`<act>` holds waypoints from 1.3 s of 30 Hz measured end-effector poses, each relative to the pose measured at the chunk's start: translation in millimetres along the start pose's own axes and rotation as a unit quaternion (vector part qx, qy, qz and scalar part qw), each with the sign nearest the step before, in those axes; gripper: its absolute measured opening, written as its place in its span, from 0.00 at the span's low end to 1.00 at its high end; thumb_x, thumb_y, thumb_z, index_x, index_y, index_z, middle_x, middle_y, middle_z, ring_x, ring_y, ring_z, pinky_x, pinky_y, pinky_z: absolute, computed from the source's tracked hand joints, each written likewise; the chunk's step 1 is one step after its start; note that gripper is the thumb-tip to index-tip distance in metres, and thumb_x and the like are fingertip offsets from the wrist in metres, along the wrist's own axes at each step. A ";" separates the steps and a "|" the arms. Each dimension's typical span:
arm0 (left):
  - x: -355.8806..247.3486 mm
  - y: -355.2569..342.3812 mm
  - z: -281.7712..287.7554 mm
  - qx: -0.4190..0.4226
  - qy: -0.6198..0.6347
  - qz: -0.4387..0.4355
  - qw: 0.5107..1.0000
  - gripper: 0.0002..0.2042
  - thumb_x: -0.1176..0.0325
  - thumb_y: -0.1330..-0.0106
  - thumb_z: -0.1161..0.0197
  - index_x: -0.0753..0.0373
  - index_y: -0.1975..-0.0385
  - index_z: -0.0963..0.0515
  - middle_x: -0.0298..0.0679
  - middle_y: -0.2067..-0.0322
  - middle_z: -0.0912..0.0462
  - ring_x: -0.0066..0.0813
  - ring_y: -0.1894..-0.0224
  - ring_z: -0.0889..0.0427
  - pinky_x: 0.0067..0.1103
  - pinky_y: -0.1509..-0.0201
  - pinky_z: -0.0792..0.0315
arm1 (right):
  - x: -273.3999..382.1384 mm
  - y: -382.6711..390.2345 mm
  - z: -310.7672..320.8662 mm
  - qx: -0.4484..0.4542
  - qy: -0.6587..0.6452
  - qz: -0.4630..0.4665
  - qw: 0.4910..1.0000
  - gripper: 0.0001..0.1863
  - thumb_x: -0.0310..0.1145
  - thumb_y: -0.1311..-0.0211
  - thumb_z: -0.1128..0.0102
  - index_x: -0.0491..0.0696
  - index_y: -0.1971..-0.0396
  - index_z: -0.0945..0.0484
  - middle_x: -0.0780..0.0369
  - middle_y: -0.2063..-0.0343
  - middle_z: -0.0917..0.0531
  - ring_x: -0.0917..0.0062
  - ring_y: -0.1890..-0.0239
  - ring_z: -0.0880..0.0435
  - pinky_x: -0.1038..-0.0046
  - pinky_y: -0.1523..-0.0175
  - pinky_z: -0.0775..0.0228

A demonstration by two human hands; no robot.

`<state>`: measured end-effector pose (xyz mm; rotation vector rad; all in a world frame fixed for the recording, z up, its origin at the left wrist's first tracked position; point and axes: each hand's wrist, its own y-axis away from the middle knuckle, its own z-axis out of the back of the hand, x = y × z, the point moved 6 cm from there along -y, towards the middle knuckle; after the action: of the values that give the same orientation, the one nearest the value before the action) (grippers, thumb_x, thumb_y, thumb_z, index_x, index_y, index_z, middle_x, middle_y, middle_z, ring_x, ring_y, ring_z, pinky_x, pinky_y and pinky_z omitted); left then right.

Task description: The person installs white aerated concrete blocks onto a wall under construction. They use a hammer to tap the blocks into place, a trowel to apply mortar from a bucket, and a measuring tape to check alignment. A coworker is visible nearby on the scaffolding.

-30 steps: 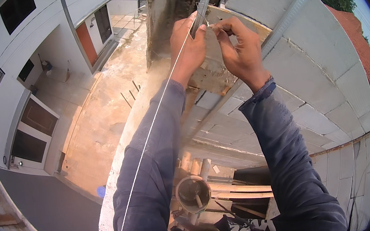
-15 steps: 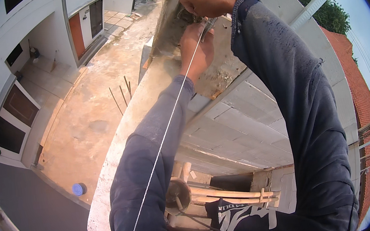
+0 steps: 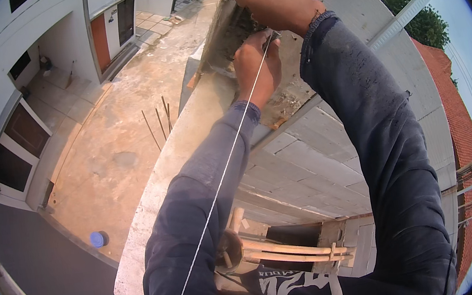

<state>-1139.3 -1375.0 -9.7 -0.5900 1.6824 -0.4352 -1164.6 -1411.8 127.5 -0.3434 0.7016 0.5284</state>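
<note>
A thin white string (image 3: pixel 222 178) runs taut from the lower edge up along my left forearm to my hands. My left hand (image 3: pixel 256 65) is closed around the string just below the top of a rough block wall (image 3: pixel 221 28). My right hand (image 3: pixel 274 2) is clenched above it, pressed against the wall's crumbly top edge, seemingly pinching the string's end; the end itself is hidden by my fingers. Both forearms wear dark blue sleeves.
I stand high up on a grey block wall (image 3: pixel 320 161). Far below on the left lie a concrete yard (image 3: pixel 113 156), rebar rods (image 3: pixel 156 122), a blue lid (image 3: pixel 98 239) and houses. Wooden slats (image 3: pixel 284 250) and a round tin (image 3: pixel 229 250) sit near my body.
Both hands rose and moved closer to the wall top. My right hand went above the left, and the metal rail seen between them earlier is out of view.
</note>
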 end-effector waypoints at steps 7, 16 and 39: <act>-10.9 -7.9 8.7 0.003 0.030 -0.026 0.999 0.14 0.71 0.31 0.31 0.65 0.48 0.15 0.53 0.53 0.11 0.52 0.49 0.12 0.36 0.42 0.21 | -35.9 125.4 -18.0 -0.100 -0.394 -0.298 0.863 0.14 0.23 0.33 0.43 0.44 0.49 0.19 0.59 0.70 0.14 0.67 0.70 0.12 0.65 0.59 0.20; -7.0 -5.0 1.9 0.010 0.005 -0.034 0.999 0.15 0.69 0.31 0.31 0.64 0.47 0.15 0.50 0.56 0.10 0.49 0.55 0.10 0.34 0.47 0.20 | -46.0 109.4 -77.0 -0.029 -0.399 -0.242 0.884 0.12 0.33 0.25 0.41 0.44 0.50 0.17 0.51 0.67 0.15 0.60 0.71 0.14 0.61 0.57 0.22; -8.8 -4.1 5.3 0.024 -0.013 0.000 1.000 0.12 0.71 0.32 0.31 0.65 0.51 0.16 0.54 0.56 0.12 0.58 0.52 0.14 0.42 0.50 0.21 | 19.6 9.5 39.5 0.101 0.068 0.039 0.992 0.07 0.28 0.44 0.29 0.44 0.65 0.10 0.53 0.66 0.09 0.56 0.57 0.08 0.60 0.52 0.14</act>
<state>-1132.5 -1372.8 -1.4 -0.5579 1.6434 -0.4659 -1136.9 -1378.9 141.2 -0.1640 0.8962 0.5053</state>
